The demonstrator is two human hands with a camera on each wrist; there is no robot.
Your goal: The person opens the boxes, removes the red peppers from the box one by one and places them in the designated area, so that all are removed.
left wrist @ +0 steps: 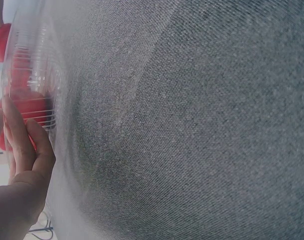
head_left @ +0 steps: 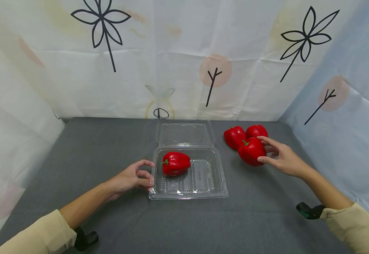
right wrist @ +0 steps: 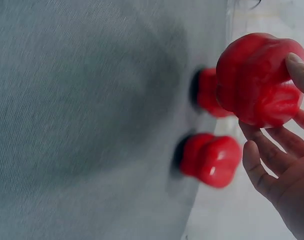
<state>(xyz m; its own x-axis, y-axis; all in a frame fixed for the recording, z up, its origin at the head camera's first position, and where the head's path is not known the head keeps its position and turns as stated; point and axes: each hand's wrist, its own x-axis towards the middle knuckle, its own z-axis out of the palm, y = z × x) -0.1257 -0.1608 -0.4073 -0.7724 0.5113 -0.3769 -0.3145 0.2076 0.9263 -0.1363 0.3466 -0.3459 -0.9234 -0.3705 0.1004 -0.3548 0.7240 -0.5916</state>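
Observation:
My right hand (head_left: 281, 157) grips a red bell pepper (head_left: 252, 151) between thumb and fingers. In the right wrist view this pepper (right wrist: 259, 80) is raised above the grey tabletop, and two more bell peppers stand behind it. My left hand (head_left: 133, 179) pinches the left rim of a clear plastic clamshell container (head_left: 189, 196), whose lid (head_left: 186, 133) lies folded back, away from me. Inside the container, on its left side, a red bell pepper (head_left: 176, 164) lies with its green stem pointing left. Through the container wall it shows as a red shape (left wrist: 32, 107) in the left wrist view.
Two red bell peppers (head_left: 234, 137) (head_left: 256, 131) sit side by side at the back right of the grey table (head_left: 108, 141). White patterned cloth (head_left: 178, 70) hangs behind the table, with cloth at both sides too.

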